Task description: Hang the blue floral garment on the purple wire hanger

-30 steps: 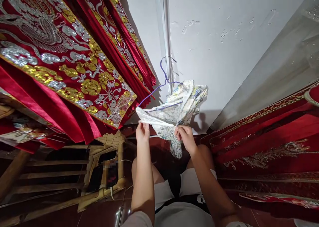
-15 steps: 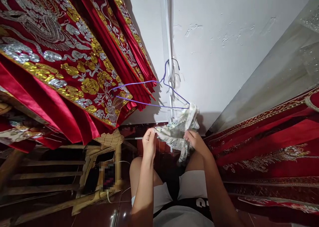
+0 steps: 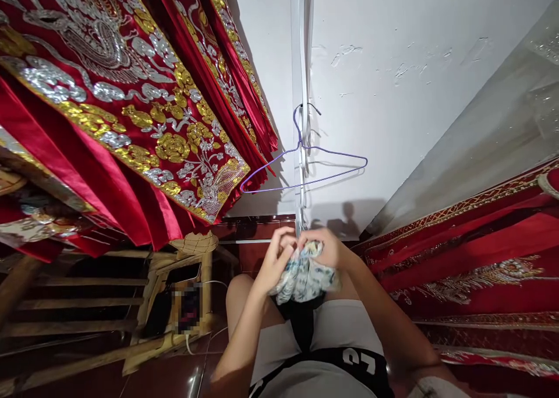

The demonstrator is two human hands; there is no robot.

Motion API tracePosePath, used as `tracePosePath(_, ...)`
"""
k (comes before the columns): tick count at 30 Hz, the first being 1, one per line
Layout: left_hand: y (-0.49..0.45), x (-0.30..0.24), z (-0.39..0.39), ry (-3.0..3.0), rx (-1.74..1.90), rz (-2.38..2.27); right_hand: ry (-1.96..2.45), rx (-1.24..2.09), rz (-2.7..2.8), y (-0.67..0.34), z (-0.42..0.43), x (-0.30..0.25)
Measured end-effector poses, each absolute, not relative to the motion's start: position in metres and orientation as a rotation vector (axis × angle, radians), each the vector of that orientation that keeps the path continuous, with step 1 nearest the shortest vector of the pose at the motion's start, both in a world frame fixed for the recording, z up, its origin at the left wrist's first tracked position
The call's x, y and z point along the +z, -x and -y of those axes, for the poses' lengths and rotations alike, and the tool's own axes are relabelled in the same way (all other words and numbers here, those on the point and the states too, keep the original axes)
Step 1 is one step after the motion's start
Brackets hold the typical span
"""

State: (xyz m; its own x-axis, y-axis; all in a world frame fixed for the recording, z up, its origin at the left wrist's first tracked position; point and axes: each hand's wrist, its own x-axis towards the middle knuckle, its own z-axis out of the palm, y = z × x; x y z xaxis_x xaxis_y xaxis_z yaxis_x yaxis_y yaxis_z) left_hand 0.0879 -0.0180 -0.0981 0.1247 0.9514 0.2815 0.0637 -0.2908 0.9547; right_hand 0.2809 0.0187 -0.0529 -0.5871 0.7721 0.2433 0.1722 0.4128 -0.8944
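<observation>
Far left of the purple wire hanger (image 3: 299,144), red satin costumes with gold and silver sequin embroidery (image 3: 172,146) hang in a row, the nearest hem just beside the hanger's left corner. Below and left of the hanger stands bamboo-framed furniture (image 3: 207,293) carrying a pixelated phone-like device (image 3: 188,309) with a white cable.

Below the hanger, well apart from its bottom bar, the left hand (image 3: 276,263) has its fingers curled at the cloth's upper left; blur hides whether finger and thumb truly pinch it. Beside it, also below the hanger, is the floral-print garment (image 3: 305,278), white with bluish patches, bunched in front of the lap. The right hand (image 3: 325,247) bends over its top right, fingers closed on the fabric and close to the left ones.

The hanger itself dangles bare from the white metal rail (image 3: 301,54), so taking the garment clear of it looks complete. As it stands, the cloth is crumpled, neither laid flat nor neatly folded, and neither set down nor released. Far right of the hanger and lower, another embroidered red textile (image 3: 489,258) hangs, apart from both hands.
</observation>
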Motion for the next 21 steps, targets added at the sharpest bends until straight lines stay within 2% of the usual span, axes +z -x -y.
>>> tracePosePath(3,-0.078,-0.106,0.032,-1.630,0.804,-0.995,0.788,0.815,1.981,-0.294,-0.041,-0.029)
tracePosePath(7,-0.061,-0.098,0.042,-1.681,0.713,-1.190,0.844,0.542,1.849,-0.306,-0.089,-0.009)
tracePosePath(11,-0.034,-0.072,0.040,-1.819,0.797,-1.408,1.064,0.584,1.832,-0.307,-0.132,-0.020)
tracePosePath(15,-0.010,-0.052,0.039,-1.926,0.815,-1.539,1.237,0.700,1.965,-0.307,-0.138,-0.052)
tracePosePath(21,0.006,-0.058,0.026,-2.234,0.505,-1.433,1.208,0.522,2.037,-0.325,-0.114,-0.061)
